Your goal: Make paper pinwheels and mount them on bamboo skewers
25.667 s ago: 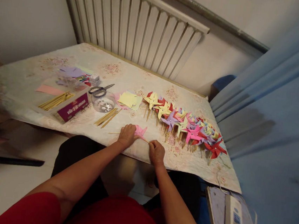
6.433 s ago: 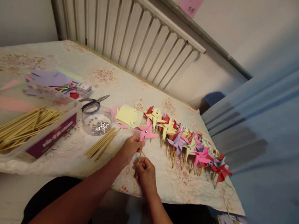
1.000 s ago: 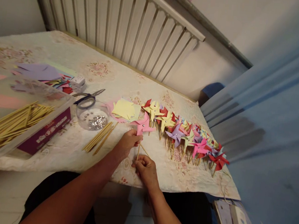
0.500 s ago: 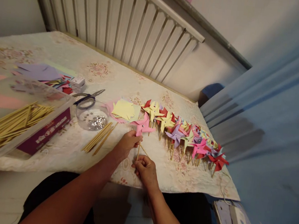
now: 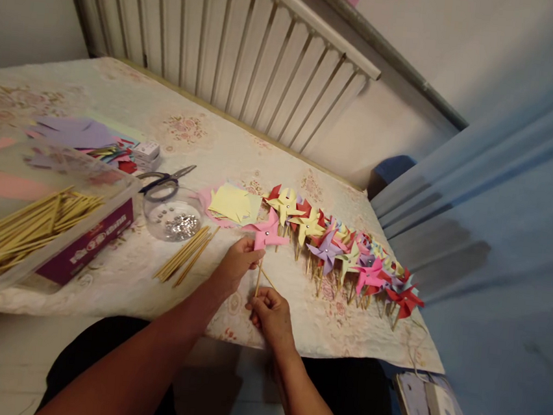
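My left hand [image 5: 237,266] is closed on a pink paper pinwheel [image 5: 270,235], pinching it just below its blades. A shiny pin shows at the pinwheel's centre. From under it a thin wooden stick [image 5: 258,280] runs down to my right hand [image 5: 270,312], whose fingers are closed round its lower end. A second thin stick slants between the hands; whether my right hand holds it too, I cannot tell. Left of my hands lie several loose sticks [image 5: 184,255]. Behind the pink pinwheel is a stack of yellow paper squares [image 5: 231,202].
Rows of finished-looking pinwheels [image 5: 326,251] stand at the right. A clear round dish [image 5: 150,225] holds small metal pieces, with scissors [image 5: 172,178] behind it. A plastic box [image 5: 107,234] of sticks and coloured paper sheets [image 5: 71,130] lie at the left on the flowered cloth [image 5: 186,128].
Almost nothing differs. Both hands keep their hold on the pinwheel and its stick, and the whole view has shifted slightly.
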`<state>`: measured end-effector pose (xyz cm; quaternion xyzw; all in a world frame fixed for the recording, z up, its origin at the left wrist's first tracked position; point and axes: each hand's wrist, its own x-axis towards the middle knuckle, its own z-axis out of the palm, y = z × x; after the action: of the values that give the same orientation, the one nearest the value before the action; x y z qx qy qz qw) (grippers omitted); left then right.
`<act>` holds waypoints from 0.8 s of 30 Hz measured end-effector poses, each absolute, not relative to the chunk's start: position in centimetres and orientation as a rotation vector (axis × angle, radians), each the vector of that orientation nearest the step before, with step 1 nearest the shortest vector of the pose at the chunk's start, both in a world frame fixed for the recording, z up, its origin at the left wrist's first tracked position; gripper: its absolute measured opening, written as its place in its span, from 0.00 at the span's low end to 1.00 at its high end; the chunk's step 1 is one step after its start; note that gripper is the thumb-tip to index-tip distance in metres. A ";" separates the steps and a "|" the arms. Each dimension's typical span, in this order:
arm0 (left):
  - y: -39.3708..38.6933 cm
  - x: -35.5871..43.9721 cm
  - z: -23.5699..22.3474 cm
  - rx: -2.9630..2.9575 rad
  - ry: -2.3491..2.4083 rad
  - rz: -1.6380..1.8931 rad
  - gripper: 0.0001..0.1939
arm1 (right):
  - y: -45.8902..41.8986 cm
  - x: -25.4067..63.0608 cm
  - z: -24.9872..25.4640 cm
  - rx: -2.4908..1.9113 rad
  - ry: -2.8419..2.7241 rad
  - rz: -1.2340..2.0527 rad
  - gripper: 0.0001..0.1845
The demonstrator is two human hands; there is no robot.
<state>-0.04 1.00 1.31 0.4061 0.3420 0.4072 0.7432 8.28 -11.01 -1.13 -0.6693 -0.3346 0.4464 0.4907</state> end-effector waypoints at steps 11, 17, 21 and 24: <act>1.4 -0.5 1.5 0.870 0.789 0.966 0.16 | -11.1 8.4 -1.5 -1.607 -0.818 1.091 0.10; 1.7 -0.5 1.0 0.761 0.727 0.979 0.17 | -11.0 8.4 -1.7 -1.607 -0.798 1.094 0.10; 1.8 -0.6 1.0 0.664 0.679 0.965 0.16 | -11.0 8.4 -1.5 -1.614 -0.802 1.085 0.09; 1.8 -0.6 1.2 0.672 0.684 0.959 0.15 | -11.1 8.4 -1.4 -1.600 -0.802 1.094 0.09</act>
<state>-0.65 1.78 1.18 0.3110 0.3163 0.4435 0.7788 8.37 -11.07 -1.44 -0.6612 -0.3314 0.4522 0.4985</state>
